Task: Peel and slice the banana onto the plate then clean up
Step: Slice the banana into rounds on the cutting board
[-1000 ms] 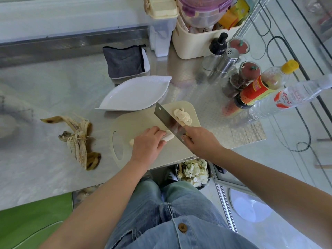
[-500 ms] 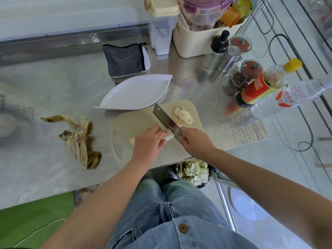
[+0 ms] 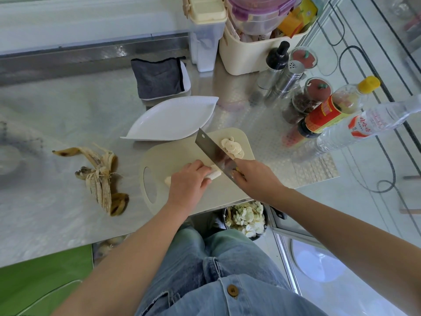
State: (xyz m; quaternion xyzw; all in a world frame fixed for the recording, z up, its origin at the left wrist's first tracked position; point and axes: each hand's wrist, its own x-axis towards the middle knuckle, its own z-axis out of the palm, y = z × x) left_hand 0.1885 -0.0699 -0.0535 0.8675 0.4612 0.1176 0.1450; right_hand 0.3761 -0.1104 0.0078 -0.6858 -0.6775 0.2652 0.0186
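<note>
Two bare hands work over a pale cutting board [image 3: 182, 153] on a steel counter [image 3: 45, 124]. The right hand [image 3: 255, 179] is closed around the handle of a cleaver [image 3: 214, 151], whose broad blade angles up and away, its lower edge meeting the peeled banana [image 3: 215, 174]. The left hand [image 3: 189, 183] is curled over the banana, pinning it to the board, so only its two ends show. Just past the blade, a small pile of banana slices [image 3: 231, 147] lies at the board's far right corner. Touching the board's far edge sits a white leaf-shaped plate [image 3: 173, 119], with nothing on it. The browned banana peel [image 3: 102, 179] lies splayed on the counter, well to the left of the board. Behind the plate, a folded grey cloth [image 3: 157, 78] rests on a white dish. To the right stand shakers, lidded spice jars [image 3: 305, 99] holding dark contents, a sauce bottle [image 3: 335, 108] and a clear bottle. A cream tub [image 3: 248, 53] at the back holds packets and a purple-lidded box. Below the counter edge, a dark bin [image 3: 247, 217] is filled with pale slices.
</note>
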